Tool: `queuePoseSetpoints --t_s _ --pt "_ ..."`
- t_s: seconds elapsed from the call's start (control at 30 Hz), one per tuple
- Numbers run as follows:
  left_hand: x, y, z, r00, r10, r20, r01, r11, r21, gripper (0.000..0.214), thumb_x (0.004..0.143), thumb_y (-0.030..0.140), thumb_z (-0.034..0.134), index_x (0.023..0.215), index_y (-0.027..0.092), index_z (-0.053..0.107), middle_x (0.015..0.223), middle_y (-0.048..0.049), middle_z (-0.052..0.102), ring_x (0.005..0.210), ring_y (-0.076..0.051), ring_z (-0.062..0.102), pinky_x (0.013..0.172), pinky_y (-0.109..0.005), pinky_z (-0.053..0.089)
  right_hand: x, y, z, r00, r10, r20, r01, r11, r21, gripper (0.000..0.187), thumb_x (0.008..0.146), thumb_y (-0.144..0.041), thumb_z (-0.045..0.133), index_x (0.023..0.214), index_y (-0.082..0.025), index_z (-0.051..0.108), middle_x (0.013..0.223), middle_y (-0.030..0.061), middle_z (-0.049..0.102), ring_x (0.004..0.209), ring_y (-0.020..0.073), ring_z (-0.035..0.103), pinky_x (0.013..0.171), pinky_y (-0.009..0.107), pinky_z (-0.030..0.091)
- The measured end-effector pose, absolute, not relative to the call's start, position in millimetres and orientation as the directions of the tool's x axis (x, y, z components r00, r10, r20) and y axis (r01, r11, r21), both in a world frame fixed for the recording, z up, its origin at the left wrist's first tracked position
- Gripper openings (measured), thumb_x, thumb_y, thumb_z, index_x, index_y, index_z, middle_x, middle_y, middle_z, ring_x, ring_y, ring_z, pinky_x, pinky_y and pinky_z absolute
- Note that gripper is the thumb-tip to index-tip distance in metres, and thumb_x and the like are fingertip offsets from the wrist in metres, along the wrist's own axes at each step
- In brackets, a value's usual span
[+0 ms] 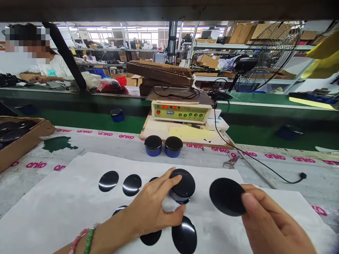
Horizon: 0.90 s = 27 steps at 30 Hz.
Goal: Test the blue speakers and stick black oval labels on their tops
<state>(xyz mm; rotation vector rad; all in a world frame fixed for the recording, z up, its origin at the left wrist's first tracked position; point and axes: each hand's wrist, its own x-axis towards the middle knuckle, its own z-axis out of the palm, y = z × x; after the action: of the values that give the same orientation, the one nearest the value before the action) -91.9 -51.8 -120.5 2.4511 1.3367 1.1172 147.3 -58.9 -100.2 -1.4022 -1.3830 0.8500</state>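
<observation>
My left hand has its fingers curled round a black-topped round container, with a fingertip on the lid and the thumb near the lower side. My right hand pinches a thin black disc by its edge, held up to the right of that container. Several similar glossy discs lie on the white paper, among them one disc at the left and another disc below my left hand. My left forearm partly covers others.
Two blue containers with black tops stand beyond the paper. Behind them is a control box with lit red indicators. A cardboard box is at the left, and a power cable crosses the right side. A person sits across the green conveyor.
</observation>
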Motion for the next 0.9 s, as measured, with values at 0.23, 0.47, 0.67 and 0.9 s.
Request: queuePoseSetpoints --t_s 0.23,0.47,0.67,0.9 --pt "-90 -60 -124 0.411 0.855 0.318 0.507 -0.504 0.7 0.093 0.071 0.028 0.079 0.142 0.035 0.019 0.137 -0.0029 0.054 0.121 -0.021 0.056 0.099 -0.033 0.051 124 -55 -116 -0.08 0.996 -0.035 0.083 -0.029 -0.996 0.028 0.089 -0.049 0.051 0.078 -0.023 0.054 0.088 0.0039 0.05 0.08 0.0175 0.053 0.068 0.025 0.05" --pt "-89 -64 -122 0.428 0.888 0.169 0.461 -0.376 0.804 0.098 0.076 0.032 0.075 0.142 0.05 0.005 0.143 0.0066 0.047 0.128 -0.018 0.05 0.106 -0.035 0.044 114 -62 -111 -0.064 0.988 -0.137 0.035 -0.135 -0.99 0.031 0.083 -0.047 0.061 0.068 -0.021 0.054 0.09 0.0033 0.049 0.089 0.0176 0.051 0.073 0.021 0.046" --pt "-90 -64 -121 0.443 0.879 0.179 0.46 -0.393 0.796 0.09 0.079 0.034 0.072 0.143 0.047 0.01 0.145 0.0064 0.045 0.131 -0.018 0.046 0.107 -0.033 0.043 113 -62 -114 -0.069 0.991 -0.119 0.092 -0.112 -0.989 0.029 0.084 -0.047 0.06 0.071 -0.022 0.056 0.091 0.002 0.048 0.083 0.0145 0.049 0.068 0.017 0.046" --pt "-89 -64 -123 0.435 0.874 0.217 0.478 -0.428 0.767 0.09 0.078 0.031 0.072 0.143 0.046 0.011 0.144 0.0051 0.047 0.127 -0.016 0.05 0.106 -0.031 0.044 105 -64 -110 0.008 1.0 0.0 0.223 -0.002 -0.975 0.027 0.083 -0.042 0.062 0.066 -0.022 0.055 0.088 0.0021 0.05 0.085 0.0147 0.052 0.073 0.018 0.048"
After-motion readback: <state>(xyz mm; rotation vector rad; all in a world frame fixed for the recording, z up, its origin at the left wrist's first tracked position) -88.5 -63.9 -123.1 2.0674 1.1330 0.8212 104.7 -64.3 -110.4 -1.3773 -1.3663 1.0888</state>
